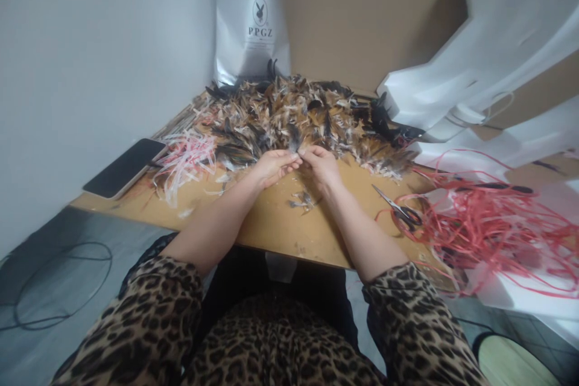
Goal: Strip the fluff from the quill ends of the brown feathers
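My left hand (277,167) and my right hand (319,164) meet over the middle of the table, fingers pinched together. Between their fingertips stands a small greyish feather (294,138), its lower end hidden by the fingers. Right behind the hands spreads a big heap of brown, black and white feathers (289,105). Below my hands, a few small feather scraps (302,199) lie on the wooden tabletop (289,232).
On the left lie a phone (125,167) and pink and white strips (187,157). Scissors (400,208) rest on the right beside a tangle of red strips (497,223). A silver bag (251,18) stands behind the feathers; white foam pieces (506,48) rise at right.
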Demonstrator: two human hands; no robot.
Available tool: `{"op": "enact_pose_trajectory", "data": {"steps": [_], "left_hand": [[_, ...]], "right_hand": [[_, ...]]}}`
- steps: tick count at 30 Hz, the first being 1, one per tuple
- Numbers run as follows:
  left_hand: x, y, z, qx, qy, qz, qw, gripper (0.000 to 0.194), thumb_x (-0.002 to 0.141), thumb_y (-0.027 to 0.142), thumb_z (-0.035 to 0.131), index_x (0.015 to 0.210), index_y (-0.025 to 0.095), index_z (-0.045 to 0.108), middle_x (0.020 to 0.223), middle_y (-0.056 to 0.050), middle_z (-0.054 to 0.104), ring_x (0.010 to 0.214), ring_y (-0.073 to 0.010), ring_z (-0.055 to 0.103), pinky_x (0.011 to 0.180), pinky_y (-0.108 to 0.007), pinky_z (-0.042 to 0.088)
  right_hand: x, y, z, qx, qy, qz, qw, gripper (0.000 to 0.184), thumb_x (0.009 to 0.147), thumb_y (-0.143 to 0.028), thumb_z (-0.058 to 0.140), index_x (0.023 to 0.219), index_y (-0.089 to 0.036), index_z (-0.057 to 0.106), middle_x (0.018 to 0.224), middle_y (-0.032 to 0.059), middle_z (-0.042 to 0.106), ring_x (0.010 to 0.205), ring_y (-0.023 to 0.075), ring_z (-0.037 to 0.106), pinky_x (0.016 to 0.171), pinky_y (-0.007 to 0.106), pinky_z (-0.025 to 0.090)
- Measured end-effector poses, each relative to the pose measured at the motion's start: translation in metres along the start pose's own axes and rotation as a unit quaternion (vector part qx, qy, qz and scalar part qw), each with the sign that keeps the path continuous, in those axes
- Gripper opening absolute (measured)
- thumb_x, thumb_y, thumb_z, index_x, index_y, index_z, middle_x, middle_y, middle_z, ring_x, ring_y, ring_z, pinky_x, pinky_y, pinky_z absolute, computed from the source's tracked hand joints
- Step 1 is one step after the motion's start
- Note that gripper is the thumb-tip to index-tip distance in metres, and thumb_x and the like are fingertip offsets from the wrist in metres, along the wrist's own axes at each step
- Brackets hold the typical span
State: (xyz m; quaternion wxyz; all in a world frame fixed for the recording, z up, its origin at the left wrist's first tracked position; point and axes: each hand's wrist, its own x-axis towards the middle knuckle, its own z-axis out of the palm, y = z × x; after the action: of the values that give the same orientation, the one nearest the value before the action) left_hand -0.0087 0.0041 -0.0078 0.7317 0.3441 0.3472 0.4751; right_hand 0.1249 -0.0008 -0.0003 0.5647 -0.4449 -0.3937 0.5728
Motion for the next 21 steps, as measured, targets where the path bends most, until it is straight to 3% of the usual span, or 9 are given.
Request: {"op": "enact_pose_trajectory", "data": {"steps": [9, 14, 21], "left_hand": [[0.004, -0.005, -0.005, 0.006, -0.010, 0.001, 1.000, 0.007, 0.076, 0.006, 0.067, 0.069, 0.005, 0.068, 0.064, -0.005, 0.067, 0.052, -0.0032, 0.058, 0.050, -0.012, 0.043], [0.005, -0.006, -0.008, 0.020, -0.036, 0.024, 0.999, 0.009, 0.071, 0.013, 0.073, 0.070, 0.007, 0.067, 0.065, -0.005, 0.067, 0.052, -0.0033, 0.057, 0.051, -0.013, 0.043], [0.004, -0.005, -0.008, 0.055, -0.058, 0.017, 0.997, 0.012, 0.071, 0.017, 0.073, 0.072, 0.007, 0.068, 0.066, -0.005, 0.067, 0.051, -0.0035, 0.057, 0.051, -0.014, 0.043]], "right_hand": [[-0.001, 0.003, 0.002, -0.002, 0.012, -0.017, 1.000, 0.030, 0.049, -0.034, 0.081, 0.060, -0.018, 0.058, 0.053, -0.0048, 0.059, 0.049, 0.0082, 0.050, 0.051, 0.022, 0.038], [-0.002, -0.004, 0.000, -0.008, -0.027, 0.017, 0.999, 0.032, 0.048, -0.037, 0.083, 0.066, -0.018, 0.064, 0.056, -0.0033, 0.062, 0.051, 0.0095, 0.053, 0.055, 0.024, 0.041], [-0.002, -0.008, -0.003, -0.039, -0.033, -0.004, 0.999, 0.031, 0.046, -0.037, 0.083, 0.061, -0.018, 0.064, 0.054, -0.0034, 0.060, 0.051, 0.0088, 0.050, 0.054, 0.024, 0.038]]}}
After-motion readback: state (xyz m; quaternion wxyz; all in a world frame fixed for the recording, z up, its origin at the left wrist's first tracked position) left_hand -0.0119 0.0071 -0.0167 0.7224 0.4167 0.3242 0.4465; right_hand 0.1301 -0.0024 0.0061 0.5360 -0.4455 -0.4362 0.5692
